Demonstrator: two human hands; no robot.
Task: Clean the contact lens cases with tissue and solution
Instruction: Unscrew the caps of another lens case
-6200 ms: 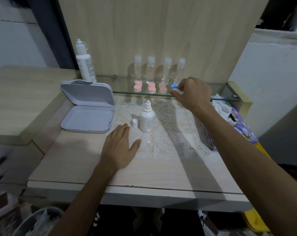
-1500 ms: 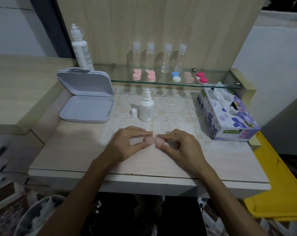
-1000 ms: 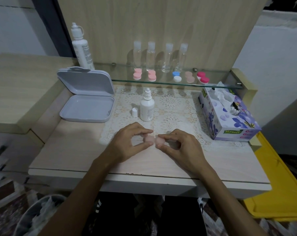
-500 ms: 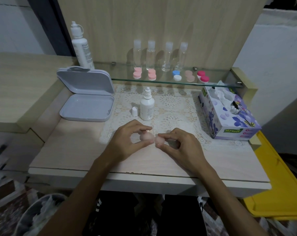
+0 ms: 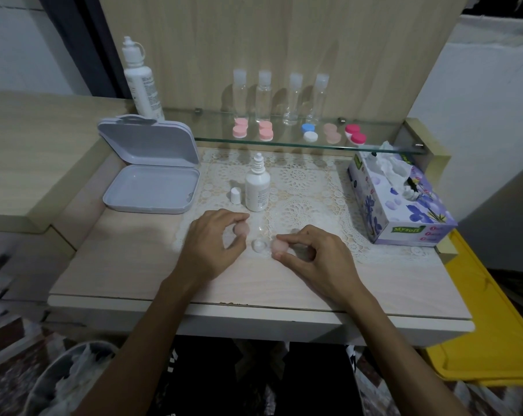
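A pale pink contact lens case (image 5: pixel 269 247) sits low on the counter (image 5: pixel 128 265), its uncovered left well showing whitish; the right hand (image 5: pixel 317 256) pinches the still-capped right side, while the left hand (image 5: pixel 213 244) pinches the removed pale pink round cap (image 5: pixel 242 229) at about 10 o'clock from the case. At 12 o'clock stands a small white uncapped dropper bottle (image 5: pixel 256 187), and at 2 o'clock a purple floral tissue box (image 5: pixel 404 205).

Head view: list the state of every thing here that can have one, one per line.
Left hand: pinches a pale pink cap, unscrewed.
Right hand: pinches the pale pink lens case, left well uncovered.
Small white dropper bottle: upright, uncapped, white cap beside it.
Grey hinged box: open.
Purple floral tissue box: open, tissue protruding.
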